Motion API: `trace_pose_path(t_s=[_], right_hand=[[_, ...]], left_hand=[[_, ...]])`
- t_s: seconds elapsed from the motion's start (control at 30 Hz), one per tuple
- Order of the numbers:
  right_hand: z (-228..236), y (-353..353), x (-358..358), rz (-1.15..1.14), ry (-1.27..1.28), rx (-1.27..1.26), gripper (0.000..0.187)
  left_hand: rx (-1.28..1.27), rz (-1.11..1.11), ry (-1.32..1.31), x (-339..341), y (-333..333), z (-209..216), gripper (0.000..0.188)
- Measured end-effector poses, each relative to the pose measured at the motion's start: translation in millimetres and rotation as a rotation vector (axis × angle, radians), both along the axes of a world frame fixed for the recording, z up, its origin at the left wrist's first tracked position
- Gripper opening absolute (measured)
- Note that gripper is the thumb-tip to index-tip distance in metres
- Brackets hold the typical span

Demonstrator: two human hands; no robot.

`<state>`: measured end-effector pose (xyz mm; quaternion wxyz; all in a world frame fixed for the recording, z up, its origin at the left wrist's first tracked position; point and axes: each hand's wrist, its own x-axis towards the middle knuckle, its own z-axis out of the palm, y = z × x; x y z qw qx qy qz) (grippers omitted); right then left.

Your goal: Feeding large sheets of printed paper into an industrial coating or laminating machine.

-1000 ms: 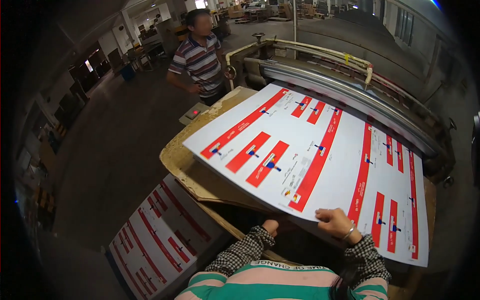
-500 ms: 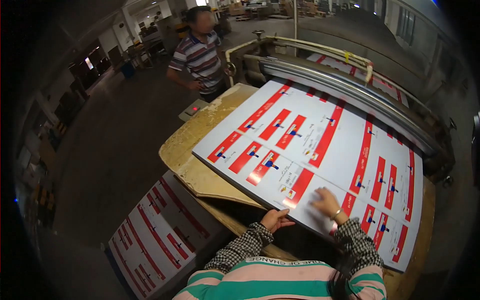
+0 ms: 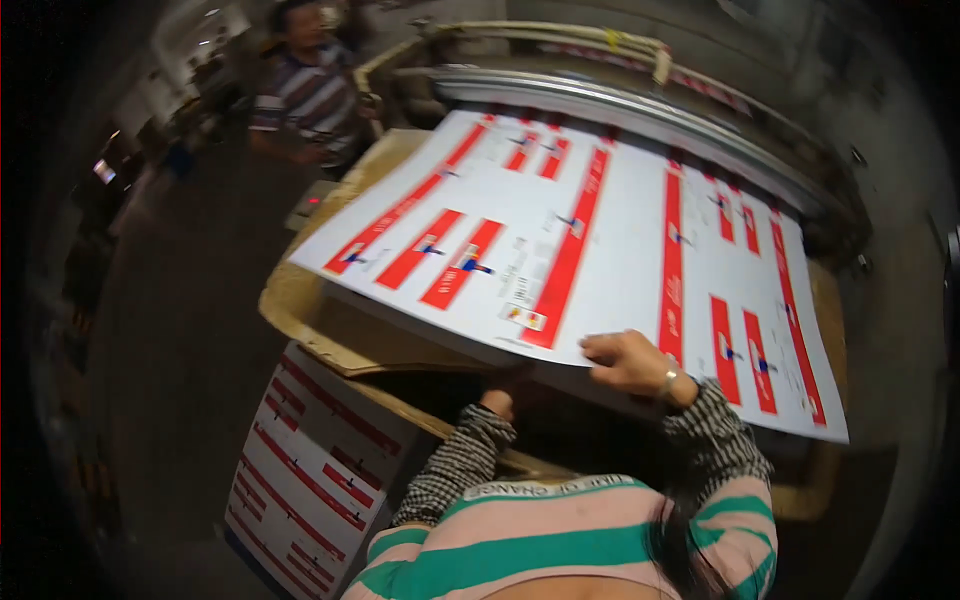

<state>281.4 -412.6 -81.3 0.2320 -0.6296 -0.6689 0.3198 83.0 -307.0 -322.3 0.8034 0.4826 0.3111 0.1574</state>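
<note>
Hands (image 3: 632, 362), two, one held sheet (image 3: 625, 255), one co-worker (image 3: 315, 92)

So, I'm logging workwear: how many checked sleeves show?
2: the left checked sleeve, below the left hand, and the right checked sleeve, below the right hand gripping the printed sheet by its edge. Others may be lost to blur.
</note>
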Motion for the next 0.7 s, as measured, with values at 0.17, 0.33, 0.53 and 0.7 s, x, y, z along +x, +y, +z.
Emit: trace_pose_path(t_s=[0.17, 0.33, 0.53, 0.7], right_hand=[[-71.0, -21.3, 0.4, -0.158, 0.079, 0.056, 0.029], [-85.2, -12.4, 23.2, -0.187, 0.17, -0.103, 0.027], [-99.6, 40.6, 29.3, -0.608, -0.24, 0.14, 0.035], [-89.7, -5.1, -18.9, 0.006, -0.536, -0.108, 0.102]], left_hand=[[-0.325, 0.231, -0.014, 9.5, -2.5, 12.3, 0.031], [-0.427, 0.21, -0.181, 22.3, -24.1, 85.8, 0.024], [-0.379, 0.179, -0.176, 8.5, -18.7, 98.0, 0.027], [-0.453, 0.097, -0.198, 13.9, -17.2, 80.6, 0.025]])
